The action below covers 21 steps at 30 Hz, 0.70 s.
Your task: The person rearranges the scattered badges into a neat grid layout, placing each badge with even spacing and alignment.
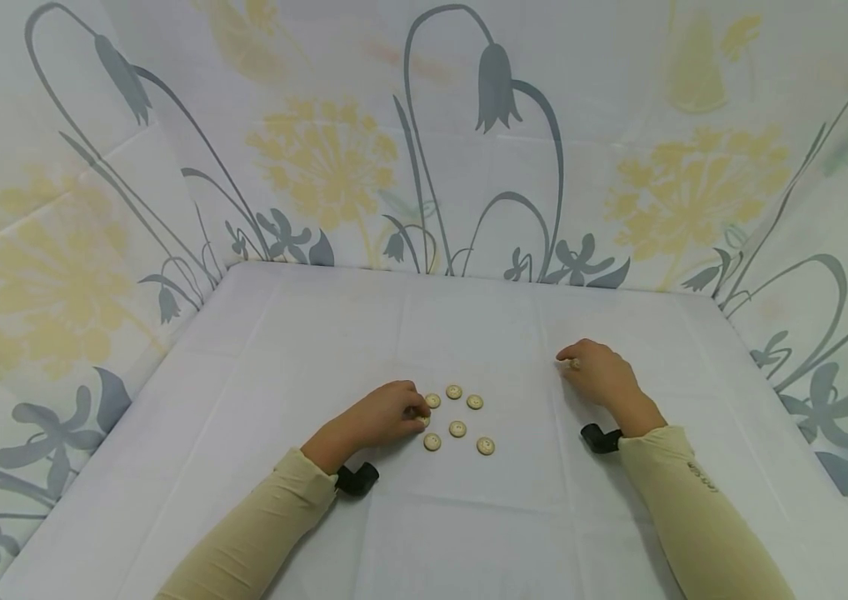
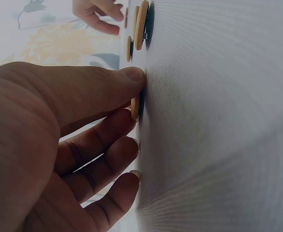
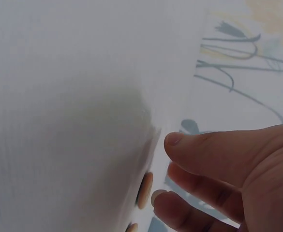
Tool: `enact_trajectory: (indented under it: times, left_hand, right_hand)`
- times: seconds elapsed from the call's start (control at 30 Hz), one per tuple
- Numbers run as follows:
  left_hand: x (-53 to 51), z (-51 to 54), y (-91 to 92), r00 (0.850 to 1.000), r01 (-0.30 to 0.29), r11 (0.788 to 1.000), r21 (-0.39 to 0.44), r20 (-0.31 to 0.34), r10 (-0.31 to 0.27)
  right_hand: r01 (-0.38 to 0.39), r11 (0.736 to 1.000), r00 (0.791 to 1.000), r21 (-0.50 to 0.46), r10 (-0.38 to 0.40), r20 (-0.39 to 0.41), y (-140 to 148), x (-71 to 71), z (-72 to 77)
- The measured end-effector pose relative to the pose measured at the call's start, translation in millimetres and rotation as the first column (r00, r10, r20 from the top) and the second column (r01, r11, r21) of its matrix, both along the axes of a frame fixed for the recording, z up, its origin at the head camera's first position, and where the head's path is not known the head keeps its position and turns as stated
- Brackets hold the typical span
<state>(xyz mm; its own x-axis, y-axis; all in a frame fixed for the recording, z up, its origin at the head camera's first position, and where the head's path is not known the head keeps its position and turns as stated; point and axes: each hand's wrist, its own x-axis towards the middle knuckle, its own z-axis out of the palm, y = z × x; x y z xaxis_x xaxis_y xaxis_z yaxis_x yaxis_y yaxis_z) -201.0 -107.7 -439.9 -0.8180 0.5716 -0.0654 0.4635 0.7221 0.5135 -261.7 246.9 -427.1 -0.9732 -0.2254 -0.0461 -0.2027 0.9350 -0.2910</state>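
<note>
Button [image 2: 135, 110] partly out of sight in the person's left grip [image 1: 381, 415]

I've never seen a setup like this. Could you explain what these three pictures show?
Certainly. There is no robot here, only a person's two bare hands. The wide picture comes from a camera worn on the head, looking forward and down; the other two come from a camera on each wrist, looking at that hand's work. The left hand pinches a round button at the surface. Six more buttons lie loosely grouped beside it on a white cloth. The right hand is close to a couple of other buttons, but doesn't appear to grip either. Behind hangs flower-patterned fabric.
</note>
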Motion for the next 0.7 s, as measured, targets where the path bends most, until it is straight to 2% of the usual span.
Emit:
enact_trajectory:
  times: [0.27,0.7]
  left_hand:
    - [-0.3,-1.0,-0.3,1.000,0.001,1.000,-0.001,-0.002,-0.001]
    - [-1.6,-3.3,0.3,1.000,-0.009,1.000,-0.008,0.000,0.009]
  right_hand:
    - [-0.028,1.000,1.000,-0.006,0.028,0.003,-12.0,2.6,-3.6]
    - [-0.119,0.993,0.991,-0.006,0.118,-0.064,-32.6,11.1,-3.2]
